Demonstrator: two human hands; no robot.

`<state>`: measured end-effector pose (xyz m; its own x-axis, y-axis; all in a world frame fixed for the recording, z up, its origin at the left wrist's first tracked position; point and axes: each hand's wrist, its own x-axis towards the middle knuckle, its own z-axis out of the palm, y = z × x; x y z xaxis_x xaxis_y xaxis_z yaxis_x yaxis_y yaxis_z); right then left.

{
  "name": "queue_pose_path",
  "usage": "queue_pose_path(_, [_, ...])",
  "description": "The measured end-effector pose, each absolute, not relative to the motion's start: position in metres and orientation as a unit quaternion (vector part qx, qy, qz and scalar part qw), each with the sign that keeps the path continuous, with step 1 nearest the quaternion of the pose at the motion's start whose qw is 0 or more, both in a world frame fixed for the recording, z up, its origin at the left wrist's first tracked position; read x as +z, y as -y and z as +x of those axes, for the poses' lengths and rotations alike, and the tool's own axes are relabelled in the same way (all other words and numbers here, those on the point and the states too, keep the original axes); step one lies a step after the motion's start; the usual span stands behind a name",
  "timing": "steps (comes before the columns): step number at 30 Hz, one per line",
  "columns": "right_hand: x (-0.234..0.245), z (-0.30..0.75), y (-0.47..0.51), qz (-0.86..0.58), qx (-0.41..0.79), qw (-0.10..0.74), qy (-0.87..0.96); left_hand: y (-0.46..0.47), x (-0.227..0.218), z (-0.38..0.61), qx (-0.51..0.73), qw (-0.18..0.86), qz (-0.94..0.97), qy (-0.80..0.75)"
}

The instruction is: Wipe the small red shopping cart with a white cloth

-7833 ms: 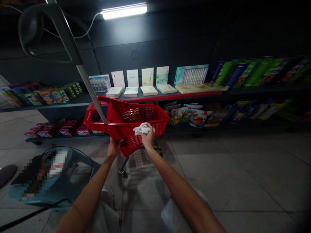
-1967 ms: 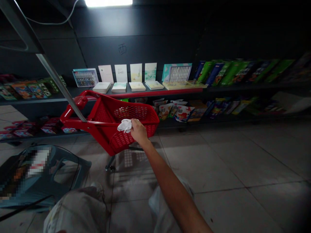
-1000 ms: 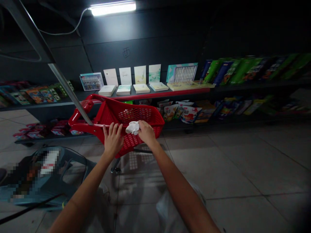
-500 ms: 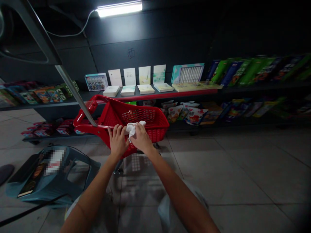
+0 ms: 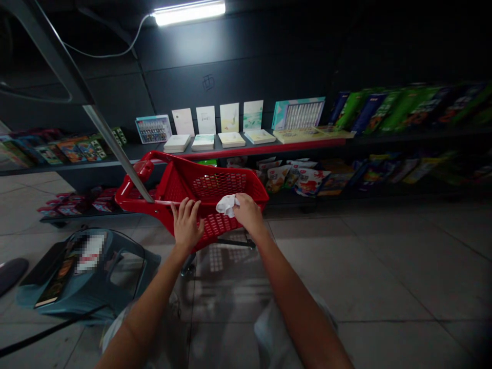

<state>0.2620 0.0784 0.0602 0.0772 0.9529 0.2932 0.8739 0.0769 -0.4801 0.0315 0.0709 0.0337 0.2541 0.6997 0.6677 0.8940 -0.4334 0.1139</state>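
Note:
A small red shopping cart with a perforated plastic basket stands in front of me, its handle toward the left. My left hand grips the near rim of the basket, fingers hooked over the edge. Farther right along that rim, my right hand is closed on a crumpled white cloth, which lies against the rim. The fingertips of the right hand are partly hidden by the cloth.
Behind the cart runs a dark shelf with notebooks, marker sets and snack bags. A blue-grey stool with blurred items stands at left. A metal pole slants across the cart handle. A lamp shines above.
My right hand has slid to the right along the cart's near rim with the white cloth, away from my left hand. My left hand has stayed in place on the rim.

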Motion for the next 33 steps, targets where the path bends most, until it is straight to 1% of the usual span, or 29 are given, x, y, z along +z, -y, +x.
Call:
queue_pose_path(4, [0.065,0.292,-0.078,-0.729,0.082,0.250,0.632,-0.070,0.032,0.036,-0.361,0.149,-0.763,0.515])
queue_pose_path(7, [0.061,0.295,-0.080,-0.731,0.078,0.253,0.630,-0.069,0.033,0.041,-0.380,0.148,-0.754,0.515])
queue_pose_path(10, [0.052,0.279,-0.081,-0.677,0.079,0.314,0.661,-0.068,0.033,0.044,-0.391,0.140,-0.746,0.521])
queue_pose_path(13, [0.043,0.249,-0.078,-0.567,0.097,0.384,0.723,-0.069,0.032,0.045,-0.394,0.126,-0.746,0.522])
queue_pose_path(16, [0.036,0.219,-0.071,-0.482,0.098,0.404,0.771,-0.070,0.032,0.042,-0.383,0.120,-0.759,0.513])
queue_pose_path(22, [0.032,0.203,-0.072,-0.484,0.093,0.435,0.753,-0.069,0.036,0.035,-0.332,0.119,-0.797,0.491])
queue_pose_path(24, [0.032,0.207,-0.075,-0.495,0.083,0.434,0.748,-0.066,0.038,0.034,-0.316,0.120,-0.805,0.487])
queue_pose_path(27, [0.036,0.215,-0.078,-0.518,0.067,0.405,0.751,-0.061,0.039,0.033,-0.306,0.123,-0.816,0.475])
queue_pose_path(30, [0.039,0.223,-0.081,-0.545,0.055,0.370,0.750,-0.055,0.040,0.029,-0.325,0.129,-0.808,0.474])
queue_pose_path(33, [0.038,0.229,-0.083,-0.556,0.047,0.357,0.749,-0.049,0.043,0.022,-0.357,0.142,-0.777,0.499])
